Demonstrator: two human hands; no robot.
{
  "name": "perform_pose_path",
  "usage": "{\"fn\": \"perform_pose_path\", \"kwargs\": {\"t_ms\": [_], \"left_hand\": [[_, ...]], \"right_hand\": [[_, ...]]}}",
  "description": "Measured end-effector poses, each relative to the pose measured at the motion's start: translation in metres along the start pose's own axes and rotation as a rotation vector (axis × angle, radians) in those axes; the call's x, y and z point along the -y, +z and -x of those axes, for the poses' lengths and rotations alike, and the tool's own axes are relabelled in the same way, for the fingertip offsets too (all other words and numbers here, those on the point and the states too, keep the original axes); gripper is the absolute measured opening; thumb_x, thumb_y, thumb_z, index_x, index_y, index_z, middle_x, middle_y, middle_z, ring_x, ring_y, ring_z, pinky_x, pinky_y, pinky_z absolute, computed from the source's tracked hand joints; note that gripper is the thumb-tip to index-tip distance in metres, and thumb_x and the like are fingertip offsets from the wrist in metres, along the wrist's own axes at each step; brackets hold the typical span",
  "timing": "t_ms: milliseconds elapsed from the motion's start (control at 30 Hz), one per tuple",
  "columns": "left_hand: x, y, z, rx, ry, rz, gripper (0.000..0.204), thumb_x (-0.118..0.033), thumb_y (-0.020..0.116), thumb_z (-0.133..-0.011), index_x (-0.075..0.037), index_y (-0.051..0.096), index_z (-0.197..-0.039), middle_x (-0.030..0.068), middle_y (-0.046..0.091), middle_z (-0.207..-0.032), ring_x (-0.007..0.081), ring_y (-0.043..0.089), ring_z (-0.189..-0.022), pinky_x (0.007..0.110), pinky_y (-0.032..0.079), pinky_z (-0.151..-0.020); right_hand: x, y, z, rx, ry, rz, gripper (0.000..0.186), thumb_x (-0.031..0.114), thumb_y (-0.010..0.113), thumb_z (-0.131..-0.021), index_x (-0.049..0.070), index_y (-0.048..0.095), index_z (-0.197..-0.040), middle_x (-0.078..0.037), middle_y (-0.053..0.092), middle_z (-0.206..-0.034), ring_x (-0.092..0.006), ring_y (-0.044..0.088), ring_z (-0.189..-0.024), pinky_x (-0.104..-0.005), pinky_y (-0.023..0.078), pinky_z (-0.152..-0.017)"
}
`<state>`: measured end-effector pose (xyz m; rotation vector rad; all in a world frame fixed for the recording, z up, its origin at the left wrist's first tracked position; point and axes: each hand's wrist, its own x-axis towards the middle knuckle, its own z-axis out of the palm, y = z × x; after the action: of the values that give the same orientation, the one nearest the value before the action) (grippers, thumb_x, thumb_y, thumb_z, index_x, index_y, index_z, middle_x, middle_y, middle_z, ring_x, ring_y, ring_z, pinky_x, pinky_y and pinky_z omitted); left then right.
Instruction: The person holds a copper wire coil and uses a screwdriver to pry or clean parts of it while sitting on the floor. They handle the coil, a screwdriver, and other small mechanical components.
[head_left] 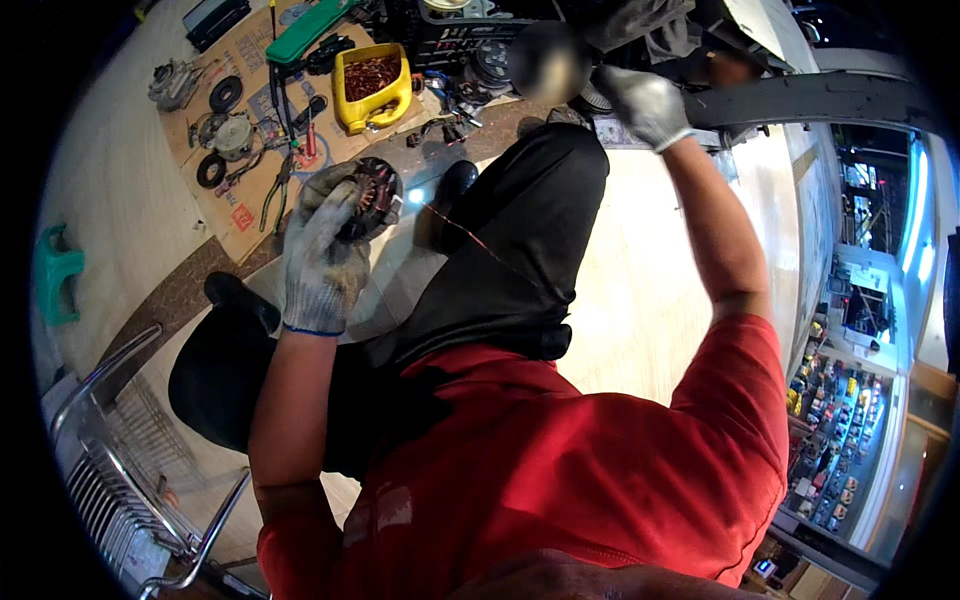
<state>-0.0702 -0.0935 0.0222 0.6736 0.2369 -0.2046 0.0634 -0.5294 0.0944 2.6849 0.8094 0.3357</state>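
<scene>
My left hand (325, 250), in a grey-white knit glove, is closed around a round dark motor part (374, 200) with copper-coloured windings or slots round its middle. A thin copper wire (470, 235) trails to the right of this part, over my black trouser leg. Farther off on the right, my right hand (645, 108) wears a similar glove and is stretched out. Its fingers look curled, with darkened tips, close to a round ribbed part (596, 98). What they hold, if anything, is hidden.
Flattened cardboard (225, 195) carries pliers (277, 190), a red-handled screwdriver (311, 140), black rings (226, 95) and a metal housing (235, 137). A cut yellow jug (348, 80) holds many small reddish-brown pieces. A green case (305, 32), black crate (475, 38), green stool (60, 275) and metal-framed chair (150, 490) stand around.
</scene>
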Motion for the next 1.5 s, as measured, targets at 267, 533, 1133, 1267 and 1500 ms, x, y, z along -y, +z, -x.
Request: {"fn": "perform_pose_path", "kwargs": {"t_ms": [267,533,1133,1267,1500], "left_hand": [[0.006,0.015,0.003,0.010,-0.107,0.101,0.026,-0.006,0.057,-0.095,0.000,0.059,-0.119,0.0181,0.067,-0.112,0.0294,0.069,-0.101,0.042,0.061,-0.086],[0.002,0.026,-0.003,-0.055,-0.202,0.030,0.018,0.001,0.055,-0.096,0.000,0.062,-0.113,0.0155,0.068,-0.108,0.0226,0.070,-0.094,0.035,0.063,-0.081],[0.001,0.029,0.004,-0.029,-0.067,-0.210,0.028,-0.004,0.061,-0.093,0.004,0.051,-0.119,0.0163,0.064,-0.108,0.0222,0.068,-0.097,0.036,0.059,-0.086],[0.004,0.027,0.004,-0.076,-0.013,-0.126,0.025,-0.005,0.063,-0.093,0.004,0.056,-0.116,0.0139,0.066,-0.106,0.0194,0.068,-0.095,0.032,0.058,-0.085],[0.004,0.024,0.003,-0.088,-0.005,-0.155,0.026,-0.008,0.060,-0.095,-0.001,0.055,-0.120,0.0134,0.066,-0.108,0.0210,0.067,-0.098,0.036,0.057,-0.083]], "right_hand": [[-0.145,-0.037,0.125,0.412,0.391,0.365,0.031,0.039,0.047,-0.099,0.018,0.066,-0.113,-0.016,0.069,-0.098,-0.0370,0.066,-0.092,-0.0506,0.050,-0.078],[-0.030,-0.029,0.070,0.148,0.336,-0.268,0.070,0.021,0.075,-0.082,0.011,0.046,-0.144,-0.023,0.049,-0.143,-0.0386,0.044,-0.134,-0.0435,0.037,-0.111],[0.197,-0.099,-0.065,0.299,-0.207,-0.263,0.033,0.021,0.060,-0.085,0.012,0.062,-0.116,-0.009,0.068,-0.078,-0.0275,0.070,-0.067,-0.0421,0.057,-0.054],[0.210,-0.110,-0.047,0.079,-0.387,-0.223,0.024,0.019,0.057,-0.084,0.009,0.063,-0.106,-0.010,0.066,-0.072,-0.0238,0.070,-0.066,-0.0379,0.056,-0.052],[0.225,-0.108,-0.026,0.080,-0.274,-0.306,0.018,0.026,0.060,-0.086,0.013,0.067,-0.096,-0.009,0.063,-0.068,-0.0266,0.068,-0.064,-0.0402,0.055,-0.053]]}}
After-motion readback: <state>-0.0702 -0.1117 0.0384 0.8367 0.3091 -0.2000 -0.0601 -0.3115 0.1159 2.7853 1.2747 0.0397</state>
